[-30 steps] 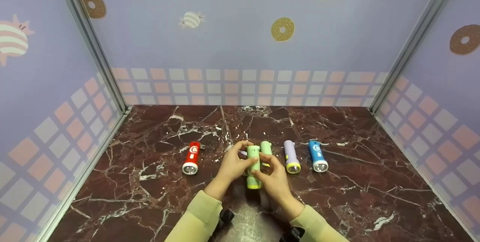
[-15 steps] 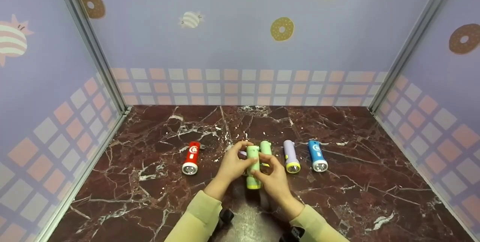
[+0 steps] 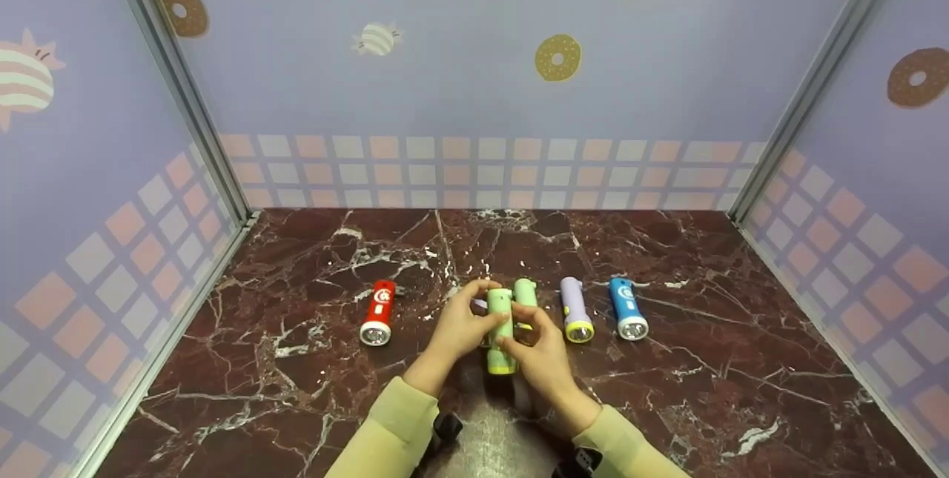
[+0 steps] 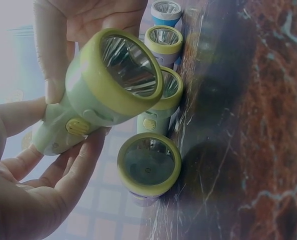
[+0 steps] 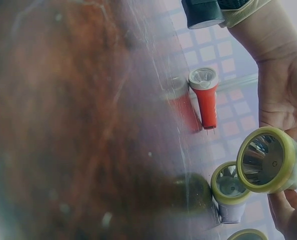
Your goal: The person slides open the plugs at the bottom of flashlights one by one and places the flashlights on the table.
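Observation:
A light green flashlight [image 3: 500, 304] with a yellow rim is held above the table by both hands. My left hand [image 3: 460, 326] grips its body from the left, fingers curled behind it. From the right, my right hand [image 3: 545, 352] pinches it between thumb and fingers. In the left wrist view the lens [image 4: 131, 65] points toward the camera, and a yellow switch [image 4: 77, 126] shows on the body. Just behind stand a second green flashlight [image 3: 526, 291] and a purple flashlight [image 4: 149, 165], which my left hand mostly hides in the head view.
On the marble-patterned table [image 3: 296, 404], a red flashlight [image 3: 379, 311] lies to the left. Another purple flashlight [image 3: 574, 307] and a blue flashlight [image 3: 629, 307] lie to the right. Patterned panels [image 3: 474, 107] close off the back and both sides.

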The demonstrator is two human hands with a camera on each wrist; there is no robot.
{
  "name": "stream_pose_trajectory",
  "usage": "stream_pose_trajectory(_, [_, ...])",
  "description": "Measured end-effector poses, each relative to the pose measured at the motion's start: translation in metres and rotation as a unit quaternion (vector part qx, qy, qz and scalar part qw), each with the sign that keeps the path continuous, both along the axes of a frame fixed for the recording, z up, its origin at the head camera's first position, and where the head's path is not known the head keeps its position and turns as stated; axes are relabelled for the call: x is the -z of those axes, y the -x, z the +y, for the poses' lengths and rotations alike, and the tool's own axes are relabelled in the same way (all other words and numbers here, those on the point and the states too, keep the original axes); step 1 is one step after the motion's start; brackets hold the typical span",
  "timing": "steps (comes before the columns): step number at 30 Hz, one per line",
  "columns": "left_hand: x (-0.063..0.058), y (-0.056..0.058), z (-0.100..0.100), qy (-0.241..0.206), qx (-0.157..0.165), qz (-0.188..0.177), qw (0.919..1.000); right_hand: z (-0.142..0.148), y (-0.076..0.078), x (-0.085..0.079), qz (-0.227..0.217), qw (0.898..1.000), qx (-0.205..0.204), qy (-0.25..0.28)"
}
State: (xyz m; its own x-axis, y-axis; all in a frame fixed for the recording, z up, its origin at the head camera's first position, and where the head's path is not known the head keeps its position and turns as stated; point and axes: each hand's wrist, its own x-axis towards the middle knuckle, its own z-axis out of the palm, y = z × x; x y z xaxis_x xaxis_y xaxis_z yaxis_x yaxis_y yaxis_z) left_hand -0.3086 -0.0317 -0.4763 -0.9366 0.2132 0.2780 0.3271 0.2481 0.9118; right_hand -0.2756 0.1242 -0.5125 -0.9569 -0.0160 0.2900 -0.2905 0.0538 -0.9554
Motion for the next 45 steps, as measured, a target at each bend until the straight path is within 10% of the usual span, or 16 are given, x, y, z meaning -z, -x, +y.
stream_pose_trajectory(45, [-0.0011,-0.0019,0.0005,0.017,0.006,0.010,0.9998,-0.0015,-0.0032,-0.0021,0.001,1.000,-0.009,0.011])
